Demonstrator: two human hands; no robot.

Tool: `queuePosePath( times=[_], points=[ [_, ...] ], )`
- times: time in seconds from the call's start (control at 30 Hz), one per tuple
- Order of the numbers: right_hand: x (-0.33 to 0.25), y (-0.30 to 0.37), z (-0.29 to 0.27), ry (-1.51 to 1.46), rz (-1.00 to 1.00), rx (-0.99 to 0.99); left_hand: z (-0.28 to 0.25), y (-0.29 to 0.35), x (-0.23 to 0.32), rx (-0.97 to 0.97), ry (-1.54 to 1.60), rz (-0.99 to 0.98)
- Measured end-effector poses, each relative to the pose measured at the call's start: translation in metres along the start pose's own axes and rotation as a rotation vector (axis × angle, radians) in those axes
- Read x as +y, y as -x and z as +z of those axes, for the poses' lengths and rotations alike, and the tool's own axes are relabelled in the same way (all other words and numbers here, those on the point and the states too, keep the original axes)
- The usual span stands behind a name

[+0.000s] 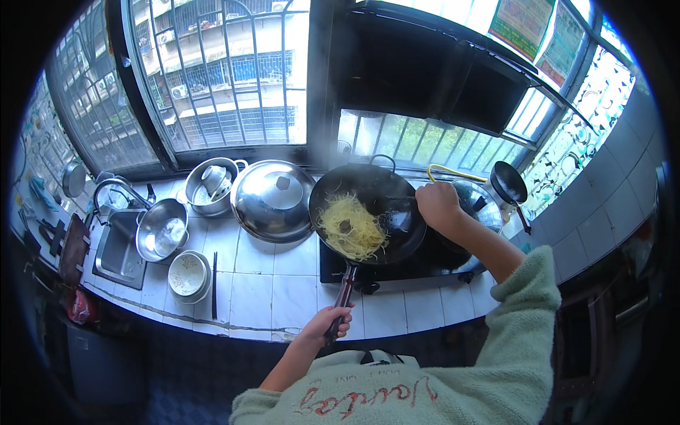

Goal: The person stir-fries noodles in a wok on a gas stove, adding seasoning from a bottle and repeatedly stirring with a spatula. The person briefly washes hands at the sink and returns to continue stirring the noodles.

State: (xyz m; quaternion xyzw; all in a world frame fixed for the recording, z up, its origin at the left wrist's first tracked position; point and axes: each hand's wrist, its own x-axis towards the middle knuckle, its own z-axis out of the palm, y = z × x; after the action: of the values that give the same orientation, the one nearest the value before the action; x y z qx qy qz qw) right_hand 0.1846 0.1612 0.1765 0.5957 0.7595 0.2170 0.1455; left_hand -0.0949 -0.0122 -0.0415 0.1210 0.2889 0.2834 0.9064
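Observation:
A black wok [404,244] sits over the left side of the gas stove [333,270], its long handle pointing toward me. My left hand [330,323] is wrapped round that handle near its end. Pale yellow shreds [350,230] lie heaped in the left half of the wok, with steam rising above. Over the wok's right rim, my right hand [438,204] is closed round a thin-handled cooking tool [401,197] that reaches left into the wok. The tool's working end cannot be made out. Green fuzzy sleeves cover my upper arms.
Left of the wok stand a large domed lid [265,202], a steel pot [212,208] and a steel basin [152,244] by the sink [117,244]. Nearer are stacked bowls [187,275] and dark chopsticks [214,287]. A small pan [508,183] leans at right; a range hood [397,67] hangs above.

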Motion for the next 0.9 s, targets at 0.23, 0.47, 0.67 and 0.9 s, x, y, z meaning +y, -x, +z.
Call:
queuePosePath(
  times=[0.23,0.47,0.67,0.9],
  points=[
    [0.047,-0.064,0.051,0.033,0.143,-0.202,-0.015,0.015,0.025,-0.099,0.007,-0.004],
    [0.063,-0.104,0.135,-0.446,0.204,-0.638,-0.036,0.025,0.053,-0.163,0.046,-0.010],
    [0.016,-0.054,0.136,-0.389,-0.128,-0.089,-0.033,0.026,0.054,-0.104,0.071,-0.037],
    [0.040,0.043,0.047,-0.167,-0.021,0.050,-0.032,0.025,0.049,-0.156,0.094,-0.041]
  ],
)
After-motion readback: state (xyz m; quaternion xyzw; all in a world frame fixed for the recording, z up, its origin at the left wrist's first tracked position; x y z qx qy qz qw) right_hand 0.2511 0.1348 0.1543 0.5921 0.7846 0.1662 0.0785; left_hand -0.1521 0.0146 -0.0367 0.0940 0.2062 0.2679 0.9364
